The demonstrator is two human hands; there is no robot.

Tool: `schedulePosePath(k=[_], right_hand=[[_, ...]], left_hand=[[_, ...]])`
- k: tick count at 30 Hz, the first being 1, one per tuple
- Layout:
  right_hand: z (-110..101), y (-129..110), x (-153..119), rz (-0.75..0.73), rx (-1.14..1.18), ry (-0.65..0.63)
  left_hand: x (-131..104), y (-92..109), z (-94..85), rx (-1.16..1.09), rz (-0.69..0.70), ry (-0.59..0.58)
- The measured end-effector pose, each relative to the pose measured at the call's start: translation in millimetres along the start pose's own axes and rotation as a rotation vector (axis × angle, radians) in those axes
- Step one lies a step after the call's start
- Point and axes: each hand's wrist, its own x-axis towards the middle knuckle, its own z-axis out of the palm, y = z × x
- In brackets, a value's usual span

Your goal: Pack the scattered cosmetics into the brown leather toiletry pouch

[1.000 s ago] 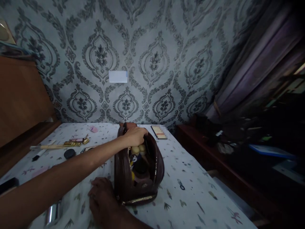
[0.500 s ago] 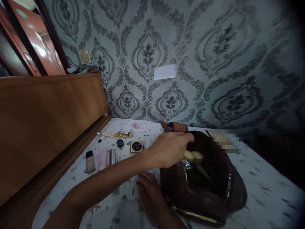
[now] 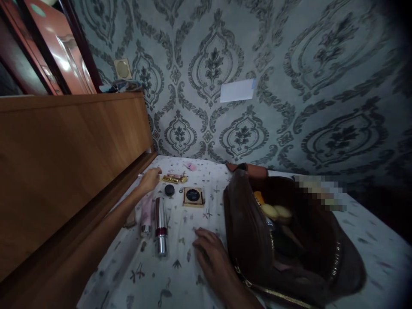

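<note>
My left hand (image 3: 150, 180) is over thin makeup brushes at the far left of the cloth, beside gold tubes (image 3: 170, 178). Its fingers are mostly hidden, so I cannot see whether they grip a brush. Resting on the cloth, my right hand (image 3: 212, 255) is open and holds nothing, its fingers loosely bent beside a brown bag (image 3: 240, 223). The bag gapes open, its zip undone, with two round beige pads (image 3: 276, 212) and an orange thing (image 3: 259, 197) inside. Between the hands lie a square compact (image 3: 193, 196), a small black pot (image 3: 169, 190) and a silver tube (image 3: 161, 223).
A pink tube (image 3: 146, 214) lies under my left forearm, and a bottle (image 3: 130, 219) is partly covered by it. A small pink item (image 3: 190, 166) is near the patterned wall (image 3: 209, 124). A wooden panel (image 3: 80, 141) borders the left side.
My left hand has gone from the bag's opening to the brushes at the far left. An orange thing now shows in the bag. My right hand stays beside the bag; the view has shifted slightly.
</note>
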Motion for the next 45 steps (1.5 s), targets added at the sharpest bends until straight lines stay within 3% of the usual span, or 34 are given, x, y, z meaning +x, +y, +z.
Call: schedulePosePath(k=[2,5,14,22,29,33,38,41,45], right_hand=[[-1,-1,1,-0.004,0.009,0.005],[-2,-4,3,0.005,0.011,0.003],[-4,-9,5,0.058,0.019,-0.053],[-7,-13,9,0.1,0.045,-0.093],[-5,-11,7,0.11,0.049,-0.089],[-4,-9,5,0.093,0.043,-0.067],[-1,-6,5,0.05,0.032,-0.033],[-1,-7,5,0.053,0.02,-0.038],[-3,-11,6,0.085,0.013,-0.086]], left_hand=[[6,-25,6.4,0.085,-0.063,-0.032],[7,-46,16.3,0.181,-0.067,-0.086],[-1,-57,33.3,0.275,0.028,-0.242],[-12,-57,26.5,0.134,0.03,-0.336],[-25,-66,-5.6,0.061,-0.046,-0.259],[-62,-59,-11.8,0.069,-0.098,-0.322],[-105,-33,1.3,0.125,-0.189,-0.326],[-113,-21,5.6,0.141,-0.226,-0.312],[-112,-22,5.7,0.1,-0.238,-0.323]])
